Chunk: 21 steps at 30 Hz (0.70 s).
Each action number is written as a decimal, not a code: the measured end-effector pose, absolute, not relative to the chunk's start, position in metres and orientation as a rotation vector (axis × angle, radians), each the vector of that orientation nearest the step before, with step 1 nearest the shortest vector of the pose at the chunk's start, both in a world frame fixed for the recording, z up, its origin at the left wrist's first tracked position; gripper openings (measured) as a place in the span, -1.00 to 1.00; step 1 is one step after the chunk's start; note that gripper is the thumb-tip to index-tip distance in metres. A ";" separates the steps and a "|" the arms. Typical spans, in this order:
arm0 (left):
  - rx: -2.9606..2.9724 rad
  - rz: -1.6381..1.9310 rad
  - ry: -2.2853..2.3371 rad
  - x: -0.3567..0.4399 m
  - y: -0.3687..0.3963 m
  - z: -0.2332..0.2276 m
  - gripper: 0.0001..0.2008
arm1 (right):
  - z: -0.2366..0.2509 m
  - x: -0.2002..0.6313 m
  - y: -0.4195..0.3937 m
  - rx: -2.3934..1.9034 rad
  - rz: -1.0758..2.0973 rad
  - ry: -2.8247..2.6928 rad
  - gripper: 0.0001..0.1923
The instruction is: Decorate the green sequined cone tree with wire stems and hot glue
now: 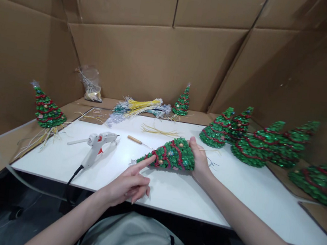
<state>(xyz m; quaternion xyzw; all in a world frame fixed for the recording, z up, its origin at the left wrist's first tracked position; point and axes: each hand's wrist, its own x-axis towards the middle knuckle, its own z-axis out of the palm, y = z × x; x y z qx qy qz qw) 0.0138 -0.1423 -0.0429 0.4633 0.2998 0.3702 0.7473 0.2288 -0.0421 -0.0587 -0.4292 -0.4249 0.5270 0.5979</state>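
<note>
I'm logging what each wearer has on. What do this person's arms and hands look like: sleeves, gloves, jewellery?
Both forearms are bare, with no sleeves in view. The left hand and right hand wear no gloves, and no rings, watch or bracelets show.

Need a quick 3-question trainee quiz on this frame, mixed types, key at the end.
1. True or false: the glue gun is in the left hand.
2. The right hand grips which end of the tilted tree? A) base B) tip
3. Fill in: the left forefinger touches the tree near its ____.

Key: 1 false, the gun lies on the white table; 2 A; 3 tip.
</note>
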 end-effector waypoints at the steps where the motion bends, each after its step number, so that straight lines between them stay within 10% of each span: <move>1: 1.015 0.809 0.657 0.014 -0.142 -0.043 -0.35 | -0.059 0.229 -0.042 -0.993 1.221 -0.988 -0.53; 21: 1.014 0.799 0.655 0.014 -0.142 -0.042 -0.34 | -0.059 0.229 -0.041 -1.032 1.150 -1.054 -0.49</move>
